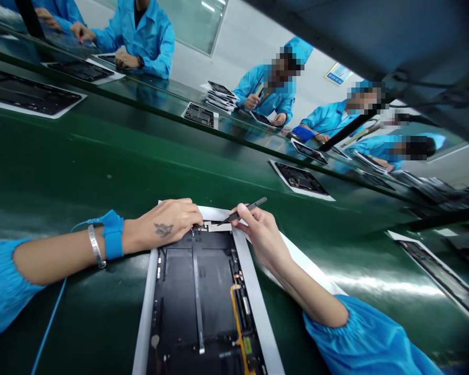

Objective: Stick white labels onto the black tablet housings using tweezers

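Observation:
An open tablet housing (180, 297), dark inside with a grey flat cable down its middle and an orange flex cable on the right, lies before me. My left hand (170, 224) rests over its far left corner, fingers curled and pressed together. What those fingertips pinch, if anything, is hidden. Black tweezers (248, 207) are gripped in my right hand (260, 234). Their tip points down-left at a pale strip (219, 227) along the far end of the housing; whether it touches the strip I cannot tell. A blue wrist strap (113, 237) circles my left wrist.
The green work surface (101, 156) carries more tablet housings on white sheets, such as one at the right (300, 178) and one at the far left (27, 91). Co-workers in blue sit across a raised ledge, near a stack of housings (221, 98). A cord (50, 323) trails from my strap.

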`<action>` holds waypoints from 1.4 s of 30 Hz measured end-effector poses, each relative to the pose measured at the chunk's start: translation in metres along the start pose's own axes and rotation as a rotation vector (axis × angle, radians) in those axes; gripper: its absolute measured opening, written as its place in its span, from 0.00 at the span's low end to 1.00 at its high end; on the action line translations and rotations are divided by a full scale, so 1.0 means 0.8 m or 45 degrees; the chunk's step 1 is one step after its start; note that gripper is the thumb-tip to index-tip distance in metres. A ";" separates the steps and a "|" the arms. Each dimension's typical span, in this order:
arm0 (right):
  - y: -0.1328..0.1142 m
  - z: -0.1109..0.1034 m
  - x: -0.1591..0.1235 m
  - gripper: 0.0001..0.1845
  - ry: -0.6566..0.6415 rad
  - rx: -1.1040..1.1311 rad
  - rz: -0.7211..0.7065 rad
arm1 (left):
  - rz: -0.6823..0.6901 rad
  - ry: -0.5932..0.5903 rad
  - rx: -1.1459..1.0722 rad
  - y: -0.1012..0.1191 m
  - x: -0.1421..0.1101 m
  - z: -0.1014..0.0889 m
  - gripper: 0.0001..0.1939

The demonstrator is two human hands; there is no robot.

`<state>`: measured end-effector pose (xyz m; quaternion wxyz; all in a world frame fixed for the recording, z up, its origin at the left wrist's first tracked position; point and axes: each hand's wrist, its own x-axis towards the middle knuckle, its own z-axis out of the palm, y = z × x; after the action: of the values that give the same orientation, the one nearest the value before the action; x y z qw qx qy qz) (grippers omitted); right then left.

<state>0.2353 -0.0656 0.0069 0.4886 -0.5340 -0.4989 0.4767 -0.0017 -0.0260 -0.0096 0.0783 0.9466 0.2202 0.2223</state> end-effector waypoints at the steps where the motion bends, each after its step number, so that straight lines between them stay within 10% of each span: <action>1: 0.000 0.000 0.000 0.26 0.000 -0.001 -0.002 | 0.010 0.005 -0.007 0.000 0.000 0.000 0.14; 20: 0.006 0.000 0.001 0.25 0.015 -0.129 -0.033 | 0.095 -0.012 0.075 0.002 0.000 -0.004 0.17; 30: 0.000 0.000 -0.008 0.20 0.092 -0.408 -0.390 | 0.090 -0.019 0.082 0.005 0.000 -0.009 0.17; 42: 0.001 0.012 -0.015 0.14 -0.204 -0.648 -0.695 | 0.084 -0.046 0.143 0.006 0.000 -0.007 0.14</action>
<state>0.2254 -0.0769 0.0055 0.4087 -0.4467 -0.7619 0.2301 -0.0026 -0.0301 -0.0039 0.0216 0.9601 0.1994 0.1950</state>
